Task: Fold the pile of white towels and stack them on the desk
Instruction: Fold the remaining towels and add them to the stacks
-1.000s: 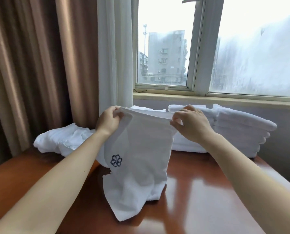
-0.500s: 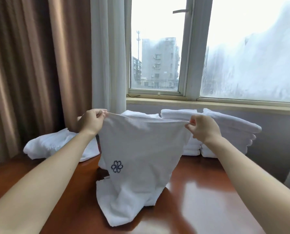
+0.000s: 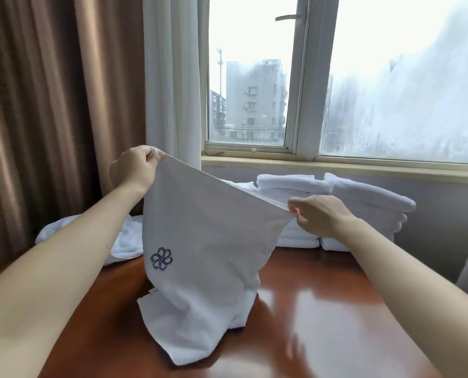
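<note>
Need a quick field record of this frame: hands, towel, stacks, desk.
left hand: pinches one top corner of the white towel with dark blue flower emblem, held higher
right hand: pinches the other top corner, lower
towel state: hangs spread, bottom end crumpled on the glossy red-brown wooden desk
folded white towel stacks: two, side by side at desk's back
unfolded white towel pile: back left

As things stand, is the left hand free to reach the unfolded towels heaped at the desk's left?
Probably not yet: the left hand pinches one top corner of the raised towel, the right hand the other. The unfolded towels lie close by the left forearm; letting go should suffice.
</note>
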Tool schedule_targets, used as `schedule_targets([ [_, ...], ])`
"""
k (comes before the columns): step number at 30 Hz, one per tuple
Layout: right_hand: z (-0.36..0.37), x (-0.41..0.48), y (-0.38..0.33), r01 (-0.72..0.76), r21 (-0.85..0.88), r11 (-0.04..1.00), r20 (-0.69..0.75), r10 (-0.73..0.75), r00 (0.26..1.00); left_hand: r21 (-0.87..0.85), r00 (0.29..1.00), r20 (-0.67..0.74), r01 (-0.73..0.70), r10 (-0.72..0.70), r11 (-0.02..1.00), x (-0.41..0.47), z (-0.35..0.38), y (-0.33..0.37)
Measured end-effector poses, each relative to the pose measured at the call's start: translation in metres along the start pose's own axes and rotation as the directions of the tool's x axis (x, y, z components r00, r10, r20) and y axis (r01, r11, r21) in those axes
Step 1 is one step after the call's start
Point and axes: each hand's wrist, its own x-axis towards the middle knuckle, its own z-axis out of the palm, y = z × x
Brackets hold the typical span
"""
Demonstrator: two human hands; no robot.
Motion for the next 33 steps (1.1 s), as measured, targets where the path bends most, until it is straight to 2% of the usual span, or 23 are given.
schedule_targets([
  [2, 0.0, 0.001, -0.003, -0.046, -0.001, 0.999, 0.062, 0.046, 0.997, 0.02, 1.0, 0.016, -0.011, 0.011, 1.0, -0.002, -0.001, 0.004],
  [4, -0.003, 0.004, -0.003, -0.15, 0.087, 0.985, 0.034, 0.148, 0.988, 0.052, 1.0, 0.023, -0.006, 0.005, 0.999, -0.005, 0.0, 0.006],
  [7, -0.006, 0.009, -0.006, -0.274, 0.419, 0.866, -0.088, 0.339, 0.936, 0.033, 0.997, 0.042, 0.064, -0.065, 0.997, -0.006, 0.0, 0.005],
  [9, -0.011, 0.013, -0.009, -0.292, 0.66, 0.692, -0.086, 0.455, 0.886, -0.057, 0.987, 0.087, 0.144, -0.139, 0.988, -0.003, 0.0, 0.004],
  [10, -0.014, 0.015, -0.009, -0.285, 0.773, 0.567, -0.045, 0.497, 0.867, -0.118, 0.979, 0.117, 0.18, -0.166, 0.977, -0.001, 0.001, 0.004],
  [12, -0.023, 0.02, -0.012, -0.248, 0.936, 0.251, 0.068, 0.561, 0.825, -0.249, 0.967, 0.172, 0.23, -0.19, 0.941, 0.005, 0.004, 0.004],
  [14, -0.029, 0.024, -0.012, -0.185, 0.982, -0.041, 0.173, 0.592, 0.787, -0.38, 0.953, 0.205, 0.289, -0.224, 0.879, 0.008, 0.005, 0.005],
  [15, -0.031, 0.025, -0.013, -0.163, 0.976, -0.144, 0.217, 0.596, 0.773, -0.444, 0.944, 0.219, 0.321, -0.245, 0.837, 0.01, 0.005, 0.006],
  [17, -0.037, 0.029, -0.014, -0.114, 0.96, -0.255, 0.247, 0.588, 0.77, -0.541, 0.934, 0.236, 0.357, -0.27, 0.761, 0.012, 0.004, 0.008],
  [19, -0.048, 0.034, -0.017, 0.011, 0.957, -0.291, 0.178, 0.615, 0.768, -0.605, 0.944, 0.196, 0.33, -0.266, 0.724, 0.014, 0.001, 0.015],
  [20, -0.056, 0.037, -0.019, 0.112, 0.952, -0.285, 0.109, 0.657, 0.746, -0.639, 0.959, 0.131, 0.276, -0.251, 0.718, 0.014, -0.001, 0.021],
  [23, -0.084, 0.045, -0.028, 0.381, 0.903, -0.2, -0.106, 0.754, 0.648, -0.661, 0.969, -0.188, -0.003, -0.161, 0.751, 0.011, -0.011, 0.044],
  [24, -0.093, 0.046, -0.03, 0.399, 0.898, -0.184, -0.136, 0.747, 0.651, -0.647, 0.965, -0.227, -0.05, -0.13, 0.761, 0.012, -0.015, 0.048],
  [25, -0.099, 0.046, -0.03, 0.371, 0.913, -0.168, -0.141, 0.723, 0.676, -0.627, 0.972, -0.202, -0.032, -0.123, 0.778, 0.013, -0.018, 0.051],
  [27, -0.106, 0.045, -0.026, 0.31, 0.941, -0.135, -0.132, 0.698, 0.704, -0.619, 0.978, -0.095, 0.086, -0.183, 0.781, 0.018, -0.022, 0.051],
  [31, -0.106, 0.04, -0.022, 0.251, 0.968, -0.025, -0.158, 0.717, 0.679, -0.577, 0.973, -0.1, 0.115, -0.21, 0.808, 0.021, -0.025, 0.05],
  [33, -0.103, 0.039, -0.024, 0.219, 0.976, -0.013, -0.144, 0.712, 0.687, -0.588, 0.978, -0.067, 0.12, -0.196, 0.8, 0.019, -0.024, 0.051],
])
